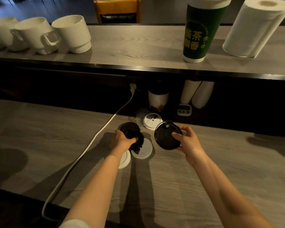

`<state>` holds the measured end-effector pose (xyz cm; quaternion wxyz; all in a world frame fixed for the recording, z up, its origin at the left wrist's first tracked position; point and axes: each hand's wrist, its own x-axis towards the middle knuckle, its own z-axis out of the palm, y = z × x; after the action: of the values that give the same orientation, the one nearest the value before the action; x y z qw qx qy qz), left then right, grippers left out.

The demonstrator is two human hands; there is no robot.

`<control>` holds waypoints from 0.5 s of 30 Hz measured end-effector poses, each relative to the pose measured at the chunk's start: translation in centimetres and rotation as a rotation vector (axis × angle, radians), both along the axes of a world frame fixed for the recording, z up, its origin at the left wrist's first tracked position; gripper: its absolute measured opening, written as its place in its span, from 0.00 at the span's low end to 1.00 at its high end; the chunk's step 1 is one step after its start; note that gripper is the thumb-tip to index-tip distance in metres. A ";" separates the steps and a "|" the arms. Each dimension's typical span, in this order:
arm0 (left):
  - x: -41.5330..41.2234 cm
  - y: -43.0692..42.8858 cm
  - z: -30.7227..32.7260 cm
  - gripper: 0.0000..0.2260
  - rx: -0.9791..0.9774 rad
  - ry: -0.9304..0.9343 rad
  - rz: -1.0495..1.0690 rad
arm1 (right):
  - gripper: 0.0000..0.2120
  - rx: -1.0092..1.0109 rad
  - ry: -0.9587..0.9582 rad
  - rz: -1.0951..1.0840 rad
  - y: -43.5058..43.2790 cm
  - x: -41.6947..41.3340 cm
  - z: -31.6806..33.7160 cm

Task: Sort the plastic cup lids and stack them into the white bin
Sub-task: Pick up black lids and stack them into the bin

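My left hand (pixel 122 139) grips a stack of black lids (pixel 131 131) just above the wooden counter. In my right hand (pixel 187 142) is a single black lid (pixel 165 137), tilted with its top toward me, thumb on its face. Three white lids lie on the counter: one (pixel 142 149) between my hands, one (pixel 125 160) partly under my left wrist, one (pixel 152 122) farther back. A clear lid (pixel 141 116) sits beside that far one. No white bin is in view.
A white power cable (pixel 89 145) runs diagonally across the counter left of my left arm. Under the raised shelf stand a white cup (pixel 158 99), paper cup stacks (pixel 196 94) and a small timer (pixel 184 110). On the shelf are white mugs (pixel 71 33), a green cup (pixel 201 30) and a paper towel roll (pixel 255 28).
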<state>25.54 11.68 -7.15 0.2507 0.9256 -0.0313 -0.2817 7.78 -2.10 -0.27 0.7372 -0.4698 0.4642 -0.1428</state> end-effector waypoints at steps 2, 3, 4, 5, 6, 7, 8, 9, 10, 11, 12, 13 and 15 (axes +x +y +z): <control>-0.6 0.1 0.1 0.39 -0.028 0.002 -0.001 | 0.14 -0.003 -0.001 0.002 0.1 -0.2 0.2; -0.9 0.1 0.2 0.37 -0.065 -0.021 -0.001 | 0.14 -0.005 -0.008 0.004 0.1 -0.3 0.4; -1.3 0.3 0.6 0.33 -0.119 -0.048 0.007 | 0.14 -0.008 -0.022 0.007 0.2 -0.5 0.6; -1.6 0.4 0.9 0.28 -0.205 -0.064 0.026 | 0.14 -0.007 -0.041 0.010 0.2 -0.7 0.8; -1.9 0.5 1.4 0.22 -0.312 -0.053 0.057 | 0.13 -0.002 -0.069 0.016 0.3 -0.9 1.0; -2.2 0.7 2.0 0.18 -0.422 -0.027 0.093 | 0.13 0.009 -0.107 0.026 0.4 -1.1 1.3; -2.6 0.8 2.8 0.16 -0.517 0.011 0.122 | 0.13 0.025 -0.153 0.040 0.4 -1.3 1.5; -3.0 0.8 3.5 0.15 -0.595 0.050 0.150 | 0.13 0.040 -0.197 0.061 0.6 -1.4 1.8; -3.3 0.8 4.2 0.16 -0.655 0.102 0.177 | 0.13 0.047 -0.234 0.090 0.7 -1.4 2.0; -3.9 0.7 5.0 0.16 -0.721 0.152 0.189 | 0.14 0.044 -0.263 0.126 0.8 -1.4 2.3; -4.5 0.6 5.7 0.16 -0.782 0.201 0.183 | 0.14 0.032 -0.286 0.164 1.1 -1.4 2.5; -5.3 0.5 6.5 0.15 -0.853 0.252 0.167 | 0.14 0.012 -0.302 0.198 1.3 -1.3 2.7; -6.7 0.4 7.6 0.18 -0.998 0.403 0.190 | 0.14 -0.041 -0.311 0.224 1.7 -1.0 2.9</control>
<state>18.84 12.05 0.49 0.6848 0.6208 -0.0287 -0.3807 6.74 -0.36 2.60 0.8017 -0.5056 0.2864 -0.1401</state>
